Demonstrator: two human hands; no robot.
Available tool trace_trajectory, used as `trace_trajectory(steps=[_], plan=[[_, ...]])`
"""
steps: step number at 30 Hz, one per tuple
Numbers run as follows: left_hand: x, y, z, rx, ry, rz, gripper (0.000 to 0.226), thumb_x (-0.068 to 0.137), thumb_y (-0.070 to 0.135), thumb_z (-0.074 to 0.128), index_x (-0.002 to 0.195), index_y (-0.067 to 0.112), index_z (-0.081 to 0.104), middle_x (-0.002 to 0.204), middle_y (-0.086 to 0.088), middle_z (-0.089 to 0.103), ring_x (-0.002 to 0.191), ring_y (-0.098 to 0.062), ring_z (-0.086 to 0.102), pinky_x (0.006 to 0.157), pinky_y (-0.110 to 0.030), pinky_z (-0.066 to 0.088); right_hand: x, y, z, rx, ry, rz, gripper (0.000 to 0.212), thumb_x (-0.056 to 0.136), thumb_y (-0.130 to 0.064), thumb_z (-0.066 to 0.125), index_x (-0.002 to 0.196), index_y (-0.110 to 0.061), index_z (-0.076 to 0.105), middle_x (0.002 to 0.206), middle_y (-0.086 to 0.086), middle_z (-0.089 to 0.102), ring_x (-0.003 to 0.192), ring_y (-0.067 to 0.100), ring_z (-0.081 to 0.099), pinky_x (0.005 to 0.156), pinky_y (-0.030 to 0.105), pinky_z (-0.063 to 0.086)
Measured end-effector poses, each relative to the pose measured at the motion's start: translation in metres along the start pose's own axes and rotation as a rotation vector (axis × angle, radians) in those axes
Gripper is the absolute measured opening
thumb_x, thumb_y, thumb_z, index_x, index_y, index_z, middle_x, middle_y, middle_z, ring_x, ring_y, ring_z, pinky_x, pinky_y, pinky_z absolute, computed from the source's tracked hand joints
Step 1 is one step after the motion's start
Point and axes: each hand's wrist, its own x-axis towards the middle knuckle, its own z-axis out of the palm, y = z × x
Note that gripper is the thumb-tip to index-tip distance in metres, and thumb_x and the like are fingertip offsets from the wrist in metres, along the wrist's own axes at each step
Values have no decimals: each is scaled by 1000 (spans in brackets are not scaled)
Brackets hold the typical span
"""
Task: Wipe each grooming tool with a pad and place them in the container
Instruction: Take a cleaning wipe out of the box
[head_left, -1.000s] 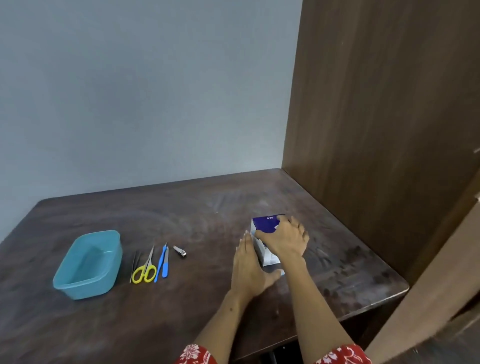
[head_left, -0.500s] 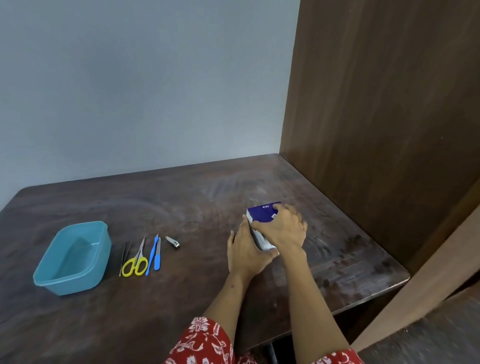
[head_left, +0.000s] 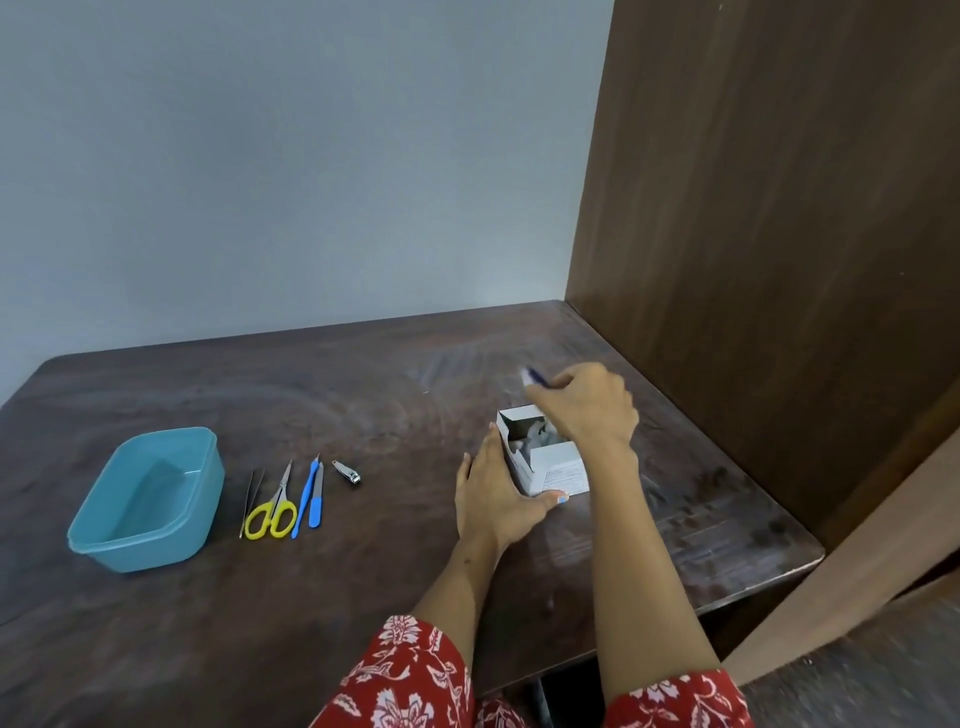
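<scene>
Barely begun: box (head_left: 550, 462) steadied by flat left hand (head_left: 493, 499), lid flap (head_left: 535, 376) pinched in right hand (head_left: 587, 405) fingers, tools (head_left: 283, 501) unwiped, tub (head_left: 148, 499) empty.

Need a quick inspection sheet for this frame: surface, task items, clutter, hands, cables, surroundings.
Surface: dark wooden table, scuffed and streaked.
Task things: teal container at left, nothing seen inside. Beside it in a row lie tweezers, yellow-handled scissors, a blue tool, a blue-handled file and a nail clipper. Small white box stands open, with pale contents visible inside.
Clutter: nothing seen.
Hands: left hand steadies the box's side, fingers straight; right hand holds the box's blue flap lifted.
Cables: nothing seen.
Surroundings: grey wall behind, brown wooden panel at right.
</scene>
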Motion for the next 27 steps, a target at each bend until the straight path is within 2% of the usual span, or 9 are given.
trace_trajectory(steps=[5, 8, 10, 13, 16, 20, 25, 27], plan=[[-1, 1, -1, 10, 3, 7, 114, 54, 58, 76, 145, 21, 18, 149, 10, 33, 136, -4, 31, 119, -33, 9, 19, 10, -27, 70, 291, 36, 20, 84, -26, 60, 104, -23, 66, 106, 7, 68, 99, 34, 60, 79, 36, 44], [-1, 0, -2, 16, 12, 27, 113, 56, 58, 76, 145, 20, 18, 150, 8, 31, 137, -6, 30, 119, -33, 9, 29, 29, -28, 38, 350, 62, 17, 88, -20, 56, 104, -16, 63, 106, 12, 67, 97, 37, 60, 77, 37, 43], [-2, 0, -2, 22, 19, 46, 113, 57, 58, 76, 146, 19, 18, 151, 8, 30, 138, -7, 29, 118, -33, 9, 32, 43, -21, 25, 366, 93, 18, 92, -19, 52, 103, -12, 64, 105, 17, 67, 97, 39, 60, 82, 42, 45], [-1, 1, -2, 21, 13, 36, 113, 55, 58, 76, 145, 20, 19, 151, 8, 30, 138, -6, 29, 119, -33, 9, 34, 67, -5, -3, 315, 159, 25, 95, -21, 47, 108, -10, 65, 109, 19, 65, 104, 39, 57, 91, 47, 43], [-1, 2, -2, 18, 18, 30, 115, 53, 59, 76, 145, 22, 19, 149, 10, 32, 136, -4, 30, 119, -32, 9, 32, 86, 11, -15, 161, 284, 31, 96, -26, 44, 113, -13, 66, 120, 19, 60, 116, 38, 49, 98, 46, 33], [-1, 1, -1, 15, 20, 31, 115, 52, 60, 75, 144, 22, 19, 148, 11, 35, 135, -4, 32, 118, -33, 10, 26, 97, 27, 13, 33, 363, 35, 97, -29, 40, 116, -10, 63, 125, 20, 57, 121, 38, 43, 102, 47, 27], [-1, 0, 0, 15, 25, 32, 115, 51, 60, 75, 144, 22, 20, 148, 11, 34, 135, -4, 31, 119, -33, 10, 32, 100, 24, 31, -47, 397, 36, 96, -36, 43, 117, -13, 62, 127, 17, 56, 123, 37, 42, 104, 48, 24], [-1, 0, 0, 23, 25, 26, 116, 51, 61, 75, 145, 21, 20, 148, 10, 34, 135, -4, 31, 119, -33, 10, 33, 97, 20, -20, 33, 358, 39, 94, -37, 47, 126, -15, 56, 134, 17, 50, 129, 38, 35, 106, 50, 21]])
